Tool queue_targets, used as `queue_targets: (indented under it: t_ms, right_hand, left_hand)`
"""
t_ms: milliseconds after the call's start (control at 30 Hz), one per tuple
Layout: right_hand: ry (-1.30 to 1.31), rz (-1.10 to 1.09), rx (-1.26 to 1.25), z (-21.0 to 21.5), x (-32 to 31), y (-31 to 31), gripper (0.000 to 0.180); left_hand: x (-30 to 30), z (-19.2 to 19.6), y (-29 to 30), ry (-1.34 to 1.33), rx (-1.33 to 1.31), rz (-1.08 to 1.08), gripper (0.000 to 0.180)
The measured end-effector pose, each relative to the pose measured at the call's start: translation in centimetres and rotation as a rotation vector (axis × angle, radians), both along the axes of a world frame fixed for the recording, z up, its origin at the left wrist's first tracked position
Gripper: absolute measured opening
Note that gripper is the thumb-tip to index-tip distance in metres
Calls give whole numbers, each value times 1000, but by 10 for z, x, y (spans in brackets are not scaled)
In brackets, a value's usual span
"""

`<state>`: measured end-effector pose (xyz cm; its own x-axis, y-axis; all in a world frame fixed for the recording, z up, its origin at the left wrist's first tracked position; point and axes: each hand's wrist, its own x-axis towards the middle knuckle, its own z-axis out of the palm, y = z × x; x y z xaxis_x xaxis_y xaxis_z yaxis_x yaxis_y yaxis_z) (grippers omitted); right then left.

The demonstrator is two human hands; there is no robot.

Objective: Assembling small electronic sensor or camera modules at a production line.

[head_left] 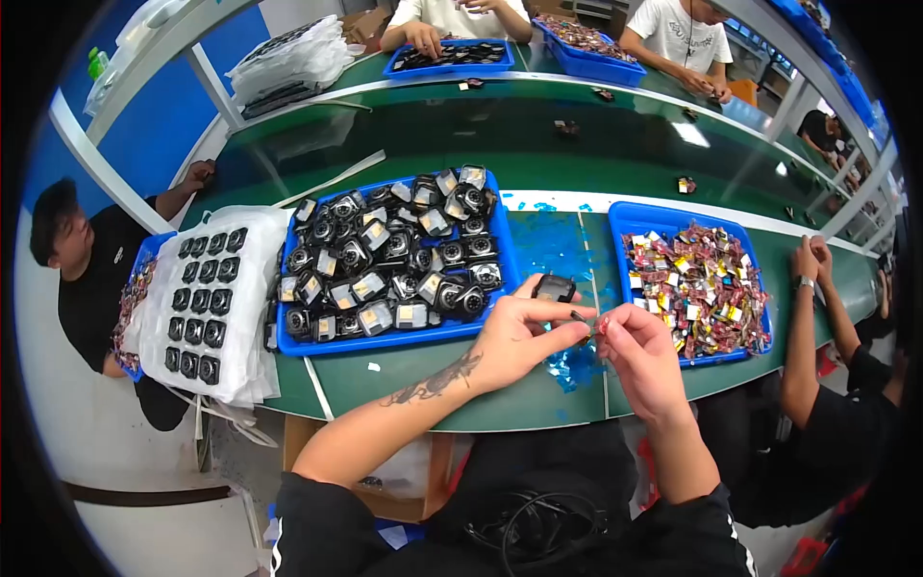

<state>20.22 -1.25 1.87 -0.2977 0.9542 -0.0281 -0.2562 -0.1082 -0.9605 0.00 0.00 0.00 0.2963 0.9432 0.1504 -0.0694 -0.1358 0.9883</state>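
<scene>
In my left hand is a black plastic casing, gripped by the fingers just beyond the blue tray's right corner. My right hand has thumb and forefinger pinched on a small reddish part, mostly covered by the fingertips. The fingertips of both hands almost meet, and a thin dark piece shows between them. Left of my hands, many black casings with round dials and clear windows fill a blue tray. To the right, a second blue tray holds small red, white and yellow wired parts.
Blue film scraps lie on the green table between the trays. Stacked white plastic trays with black casings stand at left. Beyond runs a dark green conveyor belt carrying scattered parts. Co-workers sit left, right and across; a cardboard box is below.
</scene>
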Motion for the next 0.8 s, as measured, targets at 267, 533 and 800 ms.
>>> queue_targets:
  t_ms: [267,533,800]
  right_hand:
    - [-211,-169,238,-7,-35,-5,9]
    - [-593,-222,660,28,-19,14,21]
    - [-406,57,314,28,-17,20,7]
  left_hand:
    - [-11,6,-3,24,-24,70,16]
    - [-6,7,-3,272,339,218,9]
    - [-1,10,-6,295,377,189,16]
